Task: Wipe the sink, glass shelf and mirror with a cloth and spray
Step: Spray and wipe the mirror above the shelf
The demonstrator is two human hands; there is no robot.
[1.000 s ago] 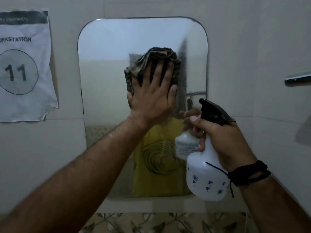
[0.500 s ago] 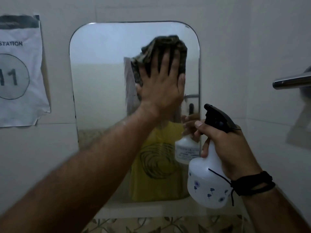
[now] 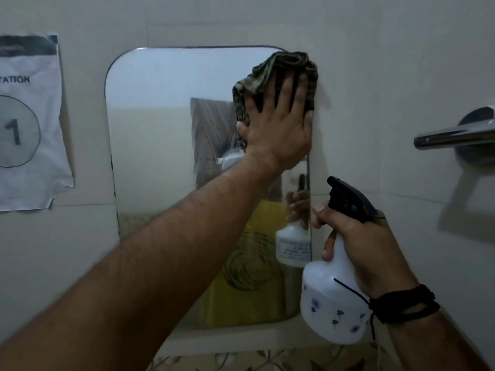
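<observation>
At the far left of the frame I see a paper sign (image 3: 28, 124) stuck to the wall. Centre frame hangs the mirror (image 3: 166, 156). My left hand (image 3: 278, 129) lies flat, fingers straight and spread, pressing the bunched cloth (image 3: 270, 72) against the mirror's upper right corner. Lower right, my right hand (image 3: 364, 250) has its fingers curled round the neck of the white spray bottle (image 3: 332, 306), which is held just off the mirror's right edge, nozzle toward the glass. At the right edge a chrome bar (image 3: 455, 137) juts from the wall.
</observation>
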